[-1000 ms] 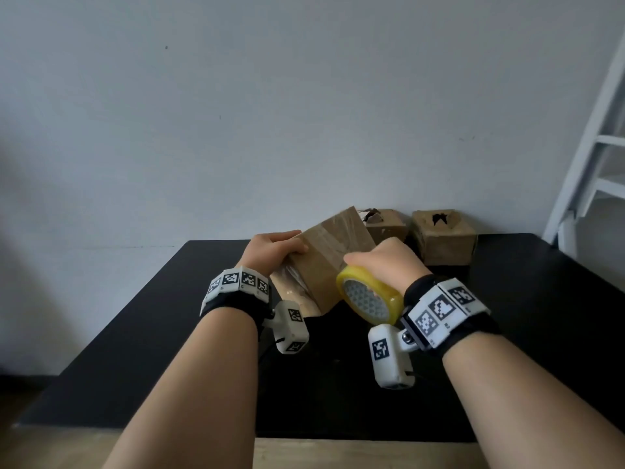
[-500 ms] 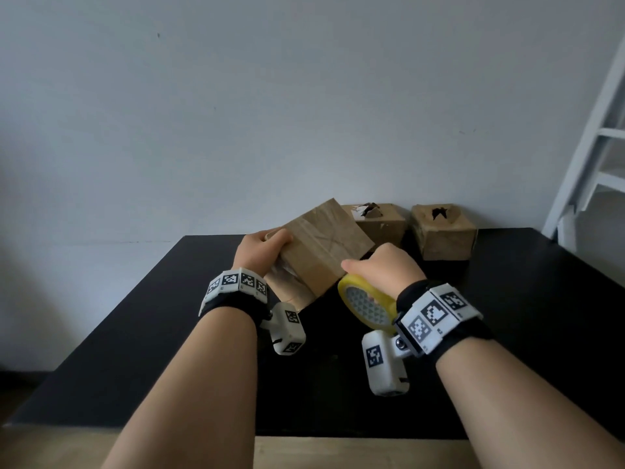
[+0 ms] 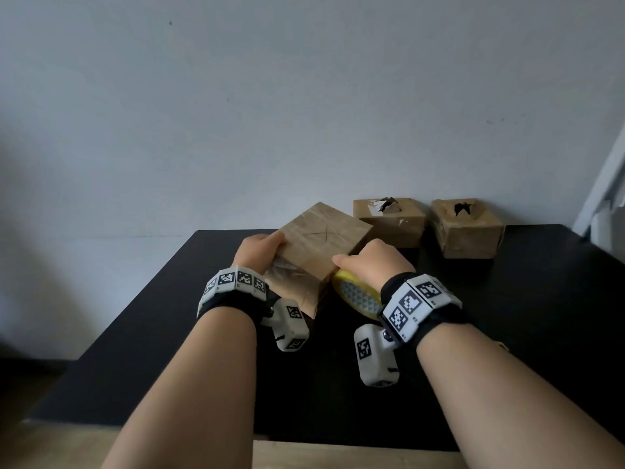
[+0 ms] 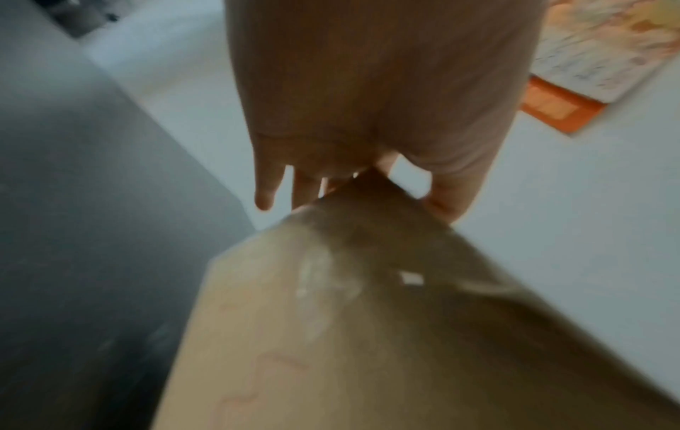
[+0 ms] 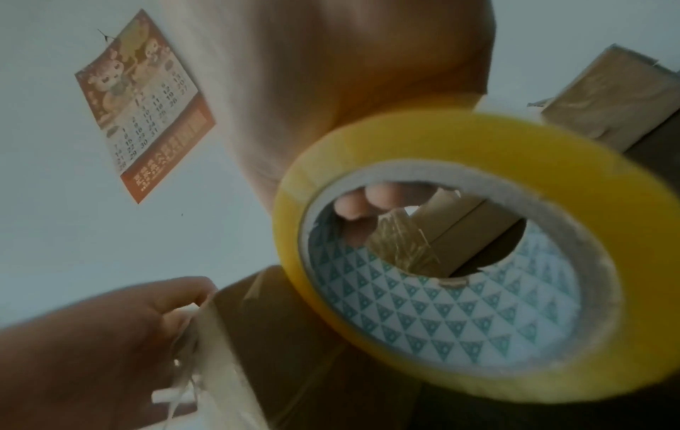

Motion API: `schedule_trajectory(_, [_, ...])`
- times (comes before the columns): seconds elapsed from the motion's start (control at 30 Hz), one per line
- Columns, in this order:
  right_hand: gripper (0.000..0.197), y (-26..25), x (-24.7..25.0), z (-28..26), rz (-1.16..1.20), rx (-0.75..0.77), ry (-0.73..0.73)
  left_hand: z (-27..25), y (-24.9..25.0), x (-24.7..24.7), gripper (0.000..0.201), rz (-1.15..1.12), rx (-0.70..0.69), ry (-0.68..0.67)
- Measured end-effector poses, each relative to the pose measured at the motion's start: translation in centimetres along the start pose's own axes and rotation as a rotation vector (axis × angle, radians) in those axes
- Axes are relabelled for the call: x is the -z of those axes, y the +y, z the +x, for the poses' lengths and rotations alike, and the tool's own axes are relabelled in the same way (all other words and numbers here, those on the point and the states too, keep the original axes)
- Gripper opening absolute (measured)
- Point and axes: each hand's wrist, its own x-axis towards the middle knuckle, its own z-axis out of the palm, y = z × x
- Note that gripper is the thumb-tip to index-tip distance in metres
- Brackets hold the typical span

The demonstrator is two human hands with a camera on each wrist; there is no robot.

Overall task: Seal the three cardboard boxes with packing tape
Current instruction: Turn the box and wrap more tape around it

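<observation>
Right hand (image 3: 372, 265) curled around the yellow tape roll (image 3: 358, 296) at the tilted cardboard box (image 3: 321, 245) near corner, left hand (image 3: 258, 252) gripping that box's left edge over the black table (image 3: 135, 316), two torn-top boxes (image 3: 389, 220) at the wall beyond

Dim, flat, cool light fills all three views, casting a soft shadow in the left corner of the wall (image 3: 40, 204), while the head view stays fairly sharp but bowed at its edges, and both wrist views are smeared, the near cardboard box (image 4: 331, 334) and yellow tape roll (image 5: 460, 247) blurred.
</observation>
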Motion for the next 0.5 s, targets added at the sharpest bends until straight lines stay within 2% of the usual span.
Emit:
schedule_trajectory(0.03, [0.045,-0.2,0.0,0.3,-0.005,0.011,-0.005,0.3,0.3,0.1,0.027,0.1,-0.064,0.044])
schedule_trajectory(0.1, [0.045,-0.5,0.0,0.8,-0.013,0.032,-0.017,0.7,1.4,-0.1,0.05,0.253,-0.195,0.086])
schedule_trajectory(0.17, [0.045,-0.6,-0.1,1.0,-0.024,0.037,-0.024,0.5,2.9,-1.1,0.051,0.517,-0.331,-0.049])
schedule_trajectory(0.23, [0.046,-0.5,-0.2,1.0,-0.029,0.03,0.005,0.5,3.0,-2.5,0.044,0.804,-0.375,-0.212])
schedule_trajectory(0.3, [0.051,-0.5,-0.5,0.8,-0.029,0.018,0.051,0.9,2.0,-3.0,0.048,0.96,-0.33,-0.313])
schedule_trajectory(0.37, [0.054,-0.7,-0.8,1.0,-0.032,0.042,0.091,1.2,1.0,-2.8,0.051,1.042,-0.352,-0.347])
schedule_trajectory(0.5, [0.048,-0.2,0.2,1.0,0.05,0.112,0.107,1.4,0.4,-2.8,0.052,1.049,-0.323,-0.327])
